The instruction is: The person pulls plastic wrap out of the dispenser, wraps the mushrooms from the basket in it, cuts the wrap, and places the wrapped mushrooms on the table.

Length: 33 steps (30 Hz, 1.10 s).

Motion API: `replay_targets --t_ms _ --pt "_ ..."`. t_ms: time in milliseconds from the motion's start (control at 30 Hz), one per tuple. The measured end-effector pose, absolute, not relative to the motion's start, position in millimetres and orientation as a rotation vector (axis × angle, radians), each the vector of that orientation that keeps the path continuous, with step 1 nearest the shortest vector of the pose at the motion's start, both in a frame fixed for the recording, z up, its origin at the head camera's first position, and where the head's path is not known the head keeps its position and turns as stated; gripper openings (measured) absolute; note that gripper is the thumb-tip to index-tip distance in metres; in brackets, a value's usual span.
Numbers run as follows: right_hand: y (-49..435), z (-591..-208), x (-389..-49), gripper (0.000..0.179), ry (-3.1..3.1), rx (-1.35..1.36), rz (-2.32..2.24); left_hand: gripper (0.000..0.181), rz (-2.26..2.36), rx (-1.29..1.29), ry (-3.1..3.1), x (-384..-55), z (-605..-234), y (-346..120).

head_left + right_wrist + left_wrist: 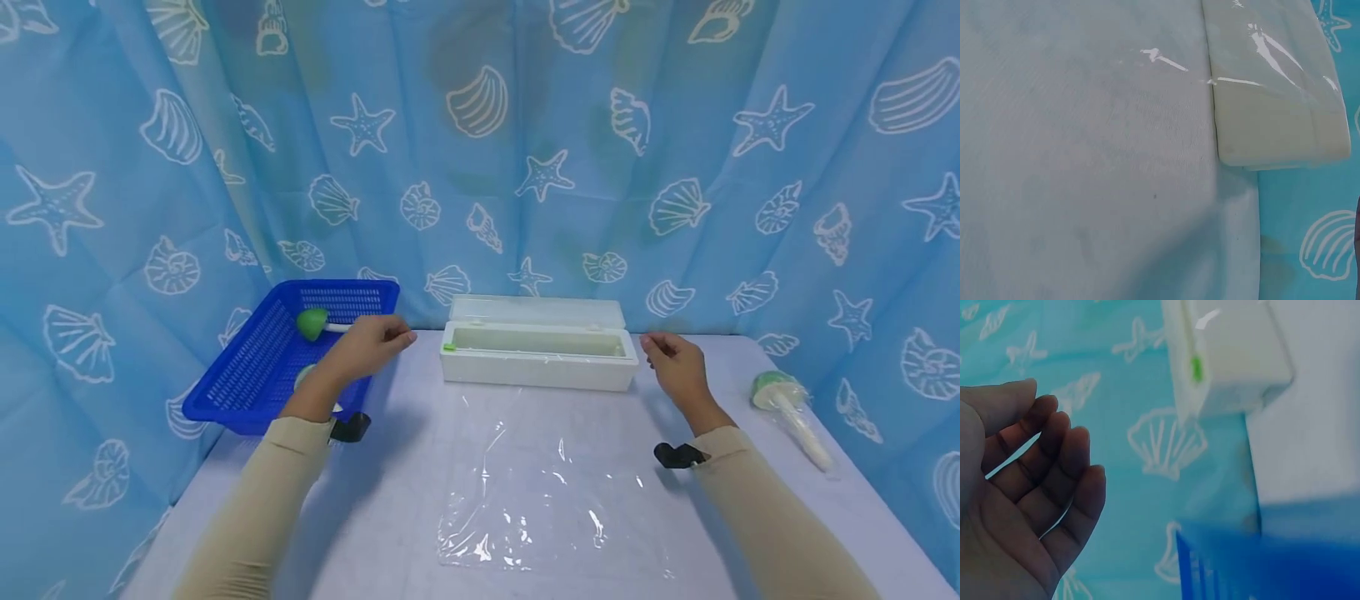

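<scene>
And here we are, both hands in the air above the bench (390,533)! The fingers of the left hand (363,343) are loosely curved, thumb apart, nothing between them. On the right hand (681,368) thumb and forefinger look close together, but whether they pinch anything I can't tell.

Between the two sets of fingers sits the white dispenser box (536,371), lid (536,311) up. Nearer the person than the fingers, a clear film sheet (525,492) lies spread, glinting.

My reading: film laid out, ready for wrapping. The next move probably calls for the left fingers to dip into the blue basket (232,371), just beside and below them, for a green ladle (311,324). A film-wrapped ladle (787,412) lies right of the right fingers, suggesting one is done.

Around us, a pale, smooth bench top; beyond the fingers, a blue curtain (480,208) of white shells and starfish.
</scene>
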State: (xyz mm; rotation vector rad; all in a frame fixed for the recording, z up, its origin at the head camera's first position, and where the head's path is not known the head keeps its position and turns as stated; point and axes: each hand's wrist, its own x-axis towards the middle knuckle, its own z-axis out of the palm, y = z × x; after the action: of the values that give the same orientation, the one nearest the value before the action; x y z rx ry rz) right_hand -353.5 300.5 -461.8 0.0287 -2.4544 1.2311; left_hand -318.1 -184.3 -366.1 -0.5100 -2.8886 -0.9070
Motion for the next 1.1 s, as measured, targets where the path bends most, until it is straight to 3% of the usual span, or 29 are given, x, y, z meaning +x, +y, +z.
replay_targets --t_ms 400,867,1100 --pt "286.4 -471.5 -370.9 0.041 -2.384 -0.071 1.301 0.03 -0.874 -0.352 -2.986 -371.6 -345.5 -243.0" --pt "292.0 -496.2 -379.9 0.036 -2.37 0.006 1.317 0.042 -1.033 -0.101 -3.157 -418.1 -387.3 -274.9" --pt "292.1 -500.3 -381.8 0.032 -2.366 0.077 1.338 0.049 -1.236 0.157 -3.054 -435.4 -408.4 -279.4"
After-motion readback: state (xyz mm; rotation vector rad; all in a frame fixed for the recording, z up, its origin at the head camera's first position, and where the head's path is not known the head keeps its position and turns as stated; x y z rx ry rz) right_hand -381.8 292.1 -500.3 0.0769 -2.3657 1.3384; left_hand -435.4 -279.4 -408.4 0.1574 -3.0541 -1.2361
